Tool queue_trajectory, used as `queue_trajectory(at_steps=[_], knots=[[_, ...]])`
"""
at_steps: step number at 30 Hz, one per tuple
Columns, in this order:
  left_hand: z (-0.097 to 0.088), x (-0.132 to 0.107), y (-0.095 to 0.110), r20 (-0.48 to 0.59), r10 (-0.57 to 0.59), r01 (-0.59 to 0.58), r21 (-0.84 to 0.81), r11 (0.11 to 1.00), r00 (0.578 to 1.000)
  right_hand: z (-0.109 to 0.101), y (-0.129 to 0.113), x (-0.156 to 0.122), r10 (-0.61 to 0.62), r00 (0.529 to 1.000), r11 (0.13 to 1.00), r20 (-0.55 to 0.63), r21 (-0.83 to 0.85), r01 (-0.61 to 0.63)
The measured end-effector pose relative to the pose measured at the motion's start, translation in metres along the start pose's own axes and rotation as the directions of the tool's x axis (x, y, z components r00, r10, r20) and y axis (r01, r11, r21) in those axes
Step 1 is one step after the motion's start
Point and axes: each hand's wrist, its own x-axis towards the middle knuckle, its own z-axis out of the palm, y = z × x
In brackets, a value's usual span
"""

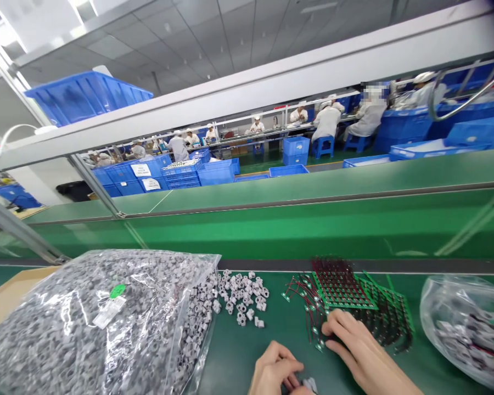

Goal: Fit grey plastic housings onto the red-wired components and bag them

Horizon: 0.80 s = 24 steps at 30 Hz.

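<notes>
Just beyond the fingers, on the green table point(230, 356), lie the wired parts. Right hand point(364, 351): fingers extended and slightly spread, tips resting among thin dark-red leads point(304, 299); whether they pinch anything cannot be told. Left hand point(274, 370): fingers curled closed on a small pale plastic piece point(309, 385), partly cut off by the lower frame edge. Farther from the fingers, a green board panel point(341, 285) carries more leads. To the left of the fingers, loose grey-white plastic sleeves point(241, 299) spill from a clear plastic bag point(94, 323). Handling estimate: leads light, flexible, prone to tangling; take hold at panel edges. Sleeves light, stiff, apt to roll.
</notes>
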Motion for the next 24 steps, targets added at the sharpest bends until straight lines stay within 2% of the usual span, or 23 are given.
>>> queue_trajectory(at_steps=[3,5,7,10,12,13,15,17,18,20,22,24], knots=[[-0.025,0.009,0.012,-0.121,-0.015,0.039,0.199,0.979,0.993,0.015,0.006,0.004,-0.114,0.992,0.989,-0.059,-0.101,0.108],[-0.042,0.016,0.021,-0.164,-0.024,0.085,0.38,0.921,0.986,0.017,0.002,0.005,-0.176,0.981,0.978,-0.086,-0.129,0.164],[-0.053,0.024,0.026,-0.135,-0.064,0.126,0.527,0.841,0.989,0.013,-0.004,0.008,-0.164,0.985,0.984,-0.056,-0.086,0.159],[-0.057,0.032,0.028,-0.055,-0.142,0.142,0.665,0.733,0.988,0.003,-0.012,0.011,-0.097,0.995,0.994,-0.018,0.038,0.098],[-0.054,0.034,0.028,-0.05,-0.125,0.126,0.667,0.734,0.991,-0.002,-0.015,0.012,-0.05,0.999,0.992,0.022,0.118,0.047],[-0.052,0.034,0.029,-0.062,-0.093,0.111,0.625,0.772,0.994,-0.003,-0.018,0.013,-0.02,0.998,0.988,0.058,0.155,0.01],[-0.048,0.033,0.03,-0.094,-0.042,0.079,0.442,0.893,0.995,-0.006,-0.025,0.015,0.046,0.989,0.971,0.138,0.226,-0.077],[-0.045,0.033,0.032,-0.126,-0.066,0.086,0.163,0.983,0.99,-0.007,-0.036,0.018,0.113,0.972,0.939,0.204,0.297,-0.172],[-0.042,0.033,0.032,-0.127,-0.107,0.108,0.004,0.994,0.986,-0.008,-0.042,0.02,0.141,0.963,0.919,0.229,0.331,-0.213],[-0.038,0.035,0.032,-0.091,-0.207,0.172,-0.298,0.939,0.974,-0.01,-0.056,0.024,0.179,0.945,0.872,0.275,0.4,-0.281],[-0.034,0.036,0.033,-0.03,-0.301,0.238,-0.542,0.806,0.953,-0.01,-0.067,0.027,0.188,0.926,0.815,0.326,0.474,-0.332],[-0.03,0.037,0.036,0.021,-0.381,0.285,-0.702,0.653,0.924,-0.01,-0.076,0.03,0.188,0.911,0.755,0.367,0.54,-0.373]])
